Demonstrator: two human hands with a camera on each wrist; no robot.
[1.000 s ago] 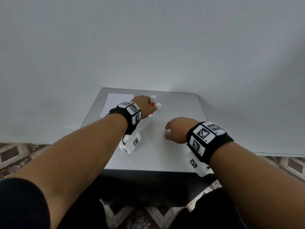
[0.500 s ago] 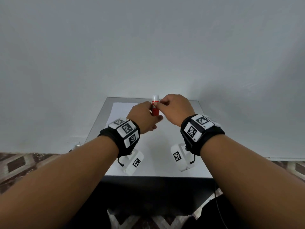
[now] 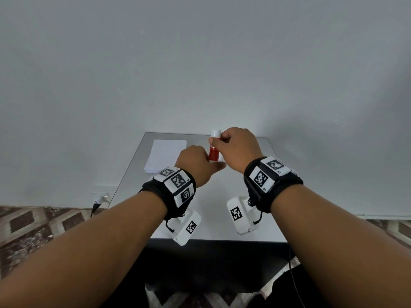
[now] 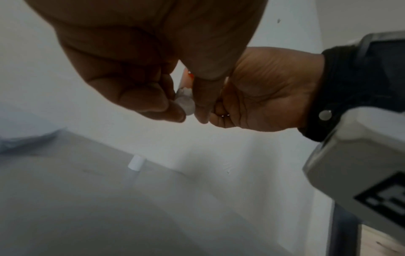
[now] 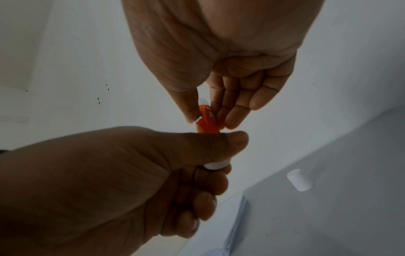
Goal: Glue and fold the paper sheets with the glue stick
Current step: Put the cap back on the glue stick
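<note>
The glue stick (image 3: 214, 150), a red tube with a white top, was held upright above the far part of the grey table (image 3: 222, 196), between the two hands and clear of the surface. Its lower end was gripped by the left hand (image 3: 196, 164), whose fingers were curled round the white base while the thumb was laid across the tube. The upper part of the red body was pinched by the right hand (image 3: 239, 148) between the thumb and the tips of the fingers; the remaining fingers were seen only loosely bent. A small white cap (image 5: 299, 180) was seen lying on the table near the wall, apart from both hands. The stack of white paper sheets (image 3: 166, 155) was lying flat at the far left of the table, just left of the left hand and untouched by either hand.
</note>
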